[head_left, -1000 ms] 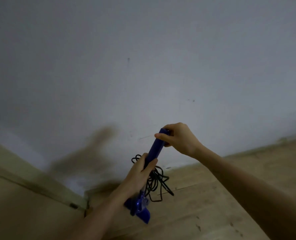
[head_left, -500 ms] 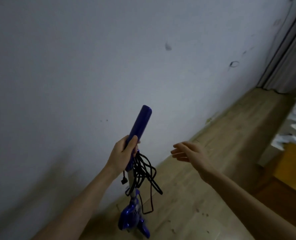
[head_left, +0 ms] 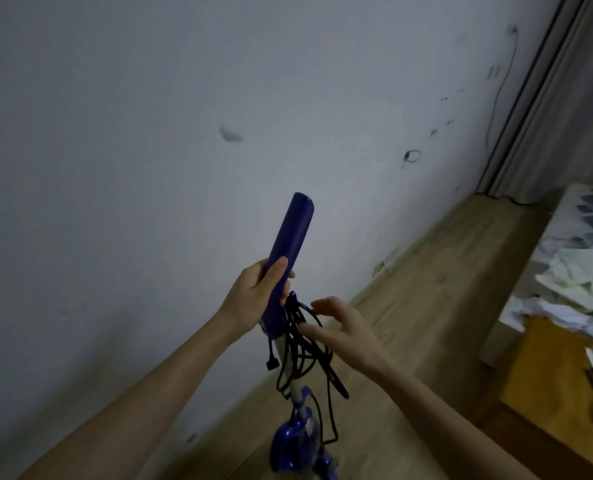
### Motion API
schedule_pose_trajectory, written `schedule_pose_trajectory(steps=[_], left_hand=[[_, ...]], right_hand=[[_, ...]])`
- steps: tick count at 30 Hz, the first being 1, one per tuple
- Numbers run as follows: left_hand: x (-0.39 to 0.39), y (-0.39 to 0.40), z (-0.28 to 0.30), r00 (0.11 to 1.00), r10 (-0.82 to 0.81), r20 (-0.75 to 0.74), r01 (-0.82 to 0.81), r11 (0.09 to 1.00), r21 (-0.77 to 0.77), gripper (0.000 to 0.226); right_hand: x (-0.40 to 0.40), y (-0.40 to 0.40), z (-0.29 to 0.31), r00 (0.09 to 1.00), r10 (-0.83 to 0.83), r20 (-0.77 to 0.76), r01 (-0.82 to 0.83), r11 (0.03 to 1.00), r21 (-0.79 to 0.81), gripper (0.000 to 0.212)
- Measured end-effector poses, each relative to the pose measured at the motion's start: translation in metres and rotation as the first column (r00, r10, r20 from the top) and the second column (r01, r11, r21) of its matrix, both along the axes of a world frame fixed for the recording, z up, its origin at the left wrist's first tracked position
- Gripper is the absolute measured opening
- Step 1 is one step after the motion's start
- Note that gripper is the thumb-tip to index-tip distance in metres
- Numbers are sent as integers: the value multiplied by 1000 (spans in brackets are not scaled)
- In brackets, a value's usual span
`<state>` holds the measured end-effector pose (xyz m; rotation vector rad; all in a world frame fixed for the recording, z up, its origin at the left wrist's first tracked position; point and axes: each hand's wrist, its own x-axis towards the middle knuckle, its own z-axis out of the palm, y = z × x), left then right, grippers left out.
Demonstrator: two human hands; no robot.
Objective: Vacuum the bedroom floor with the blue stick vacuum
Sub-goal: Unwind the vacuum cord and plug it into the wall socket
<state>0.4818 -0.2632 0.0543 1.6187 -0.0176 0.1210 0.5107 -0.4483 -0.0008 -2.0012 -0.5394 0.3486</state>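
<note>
The place is a bedroom in a home. A bed (head_left: pixel 565 282) with rumpled printed bedding stands at the right on a wooden floor (head_left: pixel 426 271), beside a plain scuffed white wall (head_left: pixel 149 133), and a grey curtain (head_left: pixel 565 116) hangs in the far corner.

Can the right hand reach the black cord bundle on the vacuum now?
Probably yes: the right hand is open, its fingers already at the black cord bundle; nothing lies between. The left hand grips the blue handle above.

Dim room: scuffed white wall (head_left: pixel 149 133), wooden floor (head_left: pixel 426 289).
</note>
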Motion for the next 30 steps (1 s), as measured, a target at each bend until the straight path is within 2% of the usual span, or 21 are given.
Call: schedule_pose_trajectory(steps=[3,6,9,13,19,22,24,27,29,30], left_hand=[[50,-23,-2,997,-71,-3,71,997,-20,44],[113,-47,-4,987,-158,3,158,987,-4,45],[182,-69,-10,968,-249,3,249,968,-14,46],[265,-96,-14,915,-401,-39,399,916,-46,46],[368,-150,-8,880,-475,-26,475,876,86,42],[416,-177,-16,897,-441,18,432,885,172,24],[441,-193,-20,899,-435,58,419,890,183,23],[480,-217,-27,917,-396,42,384,907,175,17],[518,-243,-30,945,-323,52,312,938,153,9],[535,-254,-30,956,-286,60,275,951,141,13]], right_hand=[[28,-7,-5,1000,-26,-17,25,999,-30,45],[69,-11,-15,983,-184,-17,183,983,-16,31],[124,-30,-18,952,-282,-120,290,955,57,18],[180,-54,-7,876,-440,-196,466,877,118,15],[259,-83,3,769,-615,-176,639,727,251,13],[303,-108,4,764,-622,-172,641,702,310,16],[330,-127,2,784,-590,-196,618,710,337,17],[384,-163,-6,818,-527,-232,576,752,322,17],[435,-200,-13,869,-432,-239,491,811,317,17],[460,-217,-14,894,-385,-229,439,852,285,17]])
